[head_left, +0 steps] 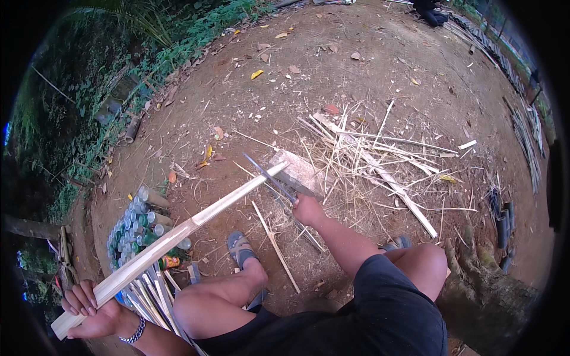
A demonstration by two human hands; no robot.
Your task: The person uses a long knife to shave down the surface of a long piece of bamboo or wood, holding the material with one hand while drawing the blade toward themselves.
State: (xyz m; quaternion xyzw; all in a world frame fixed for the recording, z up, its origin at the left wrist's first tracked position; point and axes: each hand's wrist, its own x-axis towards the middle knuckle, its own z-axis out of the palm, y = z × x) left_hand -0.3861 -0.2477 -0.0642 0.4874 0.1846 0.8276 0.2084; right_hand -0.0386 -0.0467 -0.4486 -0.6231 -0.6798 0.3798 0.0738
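My left hand (95, 311), at the lower left, is wrapped round the near end of a long pale bamboo strip (160, 244). The strip slants up to the right, and its far end lies over a flat wooden block (309, 174) on the ground. In my right hand (309, 210) is a long-bladed knife (267, 175), gripped by its handle, which the fingers hide. Its narrow dark blade points up and left, crossing the strip near the far end. Whether the edge touches the strip I cannot tell.
Split strips and shavings (371, 157) are heaped right of the block. Plastic bottles (139, 222) stand on the left, with upright cut strips (155, 296) beside my leg. A tree trunk (493, 291) is at the lower right. Leaves are scattered over the dirt ground (332, 71).
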